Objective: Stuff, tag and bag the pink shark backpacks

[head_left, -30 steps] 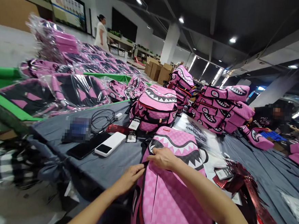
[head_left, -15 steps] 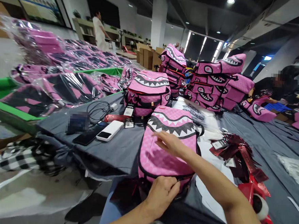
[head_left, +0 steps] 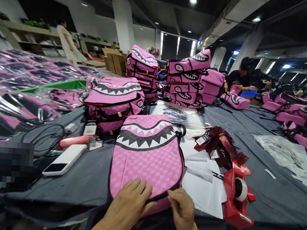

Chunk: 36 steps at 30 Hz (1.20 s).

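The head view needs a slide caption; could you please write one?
Left hand rests on a pink checkered backpack, right hand at its near edge.

A white pillar rises to a dark ceiling. Left of the pillar, a pale wall bears a black panel, and a long shelf holds plants. Right of the pillar, narrow upright windows glow, a round lamp shines overhead and a pale beam crosses above. Nearer than the pillar spreads a grey-draped table.
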{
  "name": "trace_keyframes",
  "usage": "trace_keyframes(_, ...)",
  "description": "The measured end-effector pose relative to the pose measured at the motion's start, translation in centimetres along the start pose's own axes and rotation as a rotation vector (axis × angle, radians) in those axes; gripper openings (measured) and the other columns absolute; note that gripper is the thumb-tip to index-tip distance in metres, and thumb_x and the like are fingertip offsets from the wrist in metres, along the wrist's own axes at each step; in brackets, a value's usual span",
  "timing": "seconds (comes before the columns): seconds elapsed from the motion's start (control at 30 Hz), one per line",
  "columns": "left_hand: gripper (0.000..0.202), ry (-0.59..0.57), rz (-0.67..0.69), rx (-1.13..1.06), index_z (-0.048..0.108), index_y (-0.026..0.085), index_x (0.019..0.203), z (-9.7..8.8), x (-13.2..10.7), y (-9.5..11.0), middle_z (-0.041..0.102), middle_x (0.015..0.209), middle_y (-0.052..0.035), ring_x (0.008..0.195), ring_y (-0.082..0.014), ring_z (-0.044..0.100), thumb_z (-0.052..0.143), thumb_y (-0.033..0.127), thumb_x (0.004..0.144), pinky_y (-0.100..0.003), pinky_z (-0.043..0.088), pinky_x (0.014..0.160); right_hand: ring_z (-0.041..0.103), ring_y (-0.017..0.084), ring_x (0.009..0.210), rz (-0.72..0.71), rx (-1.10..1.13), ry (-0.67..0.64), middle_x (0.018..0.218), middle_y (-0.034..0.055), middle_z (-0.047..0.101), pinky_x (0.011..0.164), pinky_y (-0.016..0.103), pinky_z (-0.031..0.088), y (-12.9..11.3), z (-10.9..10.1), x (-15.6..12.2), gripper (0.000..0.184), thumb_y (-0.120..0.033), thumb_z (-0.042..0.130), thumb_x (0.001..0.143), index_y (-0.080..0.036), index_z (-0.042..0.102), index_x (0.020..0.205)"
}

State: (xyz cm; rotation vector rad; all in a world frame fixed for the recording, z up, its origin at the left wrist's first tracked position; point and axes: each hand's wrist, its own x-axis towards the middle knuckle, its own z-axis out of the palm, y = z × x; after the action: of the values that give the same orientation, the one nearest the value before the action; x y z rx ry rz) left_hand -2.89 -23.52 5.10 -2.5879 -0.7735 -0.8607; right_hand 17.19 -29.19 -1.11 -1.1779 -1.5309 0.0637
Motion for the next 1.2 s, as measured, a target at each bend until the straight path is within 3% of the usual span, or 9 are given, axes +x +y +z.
trace_keyframes(0.13,0.022,-0.048,0.143,0.001,0.047,0.024,0.078,2.2,-1.8,-0.9,0.055,0.066,0.002,0.057,-0.0216,0.052,0.046,0.004,0.087,-0.037,0.034,0.06,0.064,0.018,0.073,0.357,0.018,0.222,0.079,0.0041,0.068,0.064,0.029,0.052,4.3,-1.2,4.0,0.023,-0.039,0.063,0.095,-0.021,0.069,0.082)
trace_keyframes(0.3,0.025,0.008,0.194,-0.053,0.047,0.024,0.077,1.6,-0.7,-0.9,0.054,0.065,0.0016,0.056,-0.0202,0.049,0.041,0.007,0.096,-0.037,0.032,0.059,0.061,0.019,0.078,0.531,0.009,0.123,0.078,0.0045,0.063,0.073,0.031,0.051,9.4,2.1,15.4,0.034,-0.048,0.061,0.09,-0.018,0.065,0.073)
trace_keyframes(0.4,0.022,0.065,0.174,-0.075,0.05,0.022,0.077,0.7,0.8,-1.3,0.055,0.064,0.0005,0.058,-0.0199,0.052,0.048,0.016,0.098,-0.036,0.038,0.06,0.06,0.019,0.072,0.598,0.003,0.044,0.071,0.0026,0.062,0.071,0.031,0.05,10.4,3.5,17.7,0.03,-0.039,0.052,0.094,-0.02,0.06,0.073)
trace_keyframes(0.47,0.012,0.158,0.163,-0.136,0.056,0.019,0.085,0.8,0.7,-0.8,0.062,0.07,-0.002,0.065,-0.0193,0.058,0.054,0.015,0.096,-0.035,0.045,0.066,0.061,0.02,0.083,0.617,-0.021,0.042,0.081,0.0046,0.064,0.081,0.033,0.051,9.6,2.8,15.2,0.022,-0.032,0.049,0.095,-0.02,0.06,0.081)
trace_keyframes(0.57,0.016,0.209,0.177,-0.241,0.062,0.015,0.108,2.2,-1.6,1.4,0.074,0.087,-0.007,0.082,-0.0191,0.069,0.059,0.012,0.093,-0.032,0.054,0.081,0.06,0.022,0.099,0.48,-0.1,0.054,0.101,0.0086,0.064,0.093,0.036,0.049,6.5,0.6,6.7,0.017,-0.026,0.043,0.097,-0.02,0.06,0.099)
trace_keyframes(0.73,0.027,-0.109,0.078,-0.161,0.062,0.011,0.118,5.6,-3.6,5.4,0.075,0.09,-0.0101,0.065,-0.0171,0.07,0.043,0.017,0.1,-0.026,0.052,0.055,0.062,0.025,0.105,0.29,-0.09,-0.163,0.115,0.0118,0.061,0.091,0.04,0.056,1.8,-0.2,-5.7,0.049,-0.016,0.05,0.085,-0.021,0.047,0.134)
trace_keyframes(0.8,0.026,-0.31,0.071,-0.133,0.064,0.01,0.115,6.3,-2.3,6.1,0.074,0.082,-0.0083,0.057,-0.0165,0.069,0.045,0.017,0.099,-0.024,0.048,0.048,0.063,0.027,0.106,0.306,-0.06,-0.152,0.117,0.013,0.061,0.09,0.043,0.057,1.6,0.5,-6.8,0.056,-0.019,0.052,0.082,-0.02,0.044,0.137)
trace_keyframes(0.93,0.031,-0.587,0.004,-0.063,0.064,0.006,0.122,6.9,0.4,6.8,0.073,0.069,-0.0083,0.049,-0.0217,0.069,0.056,0.018,0.095,-0.024,0.046,0.042,0.069,0.025,0.096,0.329,-0.008,-0.071,0.106,0.0089,0.067,0.083,0.039,0.06,3.0,1.4,-6.0,0.038,-0.019,0.044,0.089,-0.024,0.053,0.126)
trace_keyframes(1.2,0.032,-0.328,-0.107,0.024,0.068,0.012,0.115,10.3,-0.4,8.1,0.072,0.062,-0.0026,0.047,-0.0239,0.069,0.061,0.009,0.084,-0.027,0.051,0.044,0.07,0.028,0.069,0.478,0.036,-0.009,0.077,0.0027,0.068,0.06,0.038,0.059,5.4,2.7,-7.7,0.025,-0.042,0.045,0.095,-0.037,0.059,0.115)
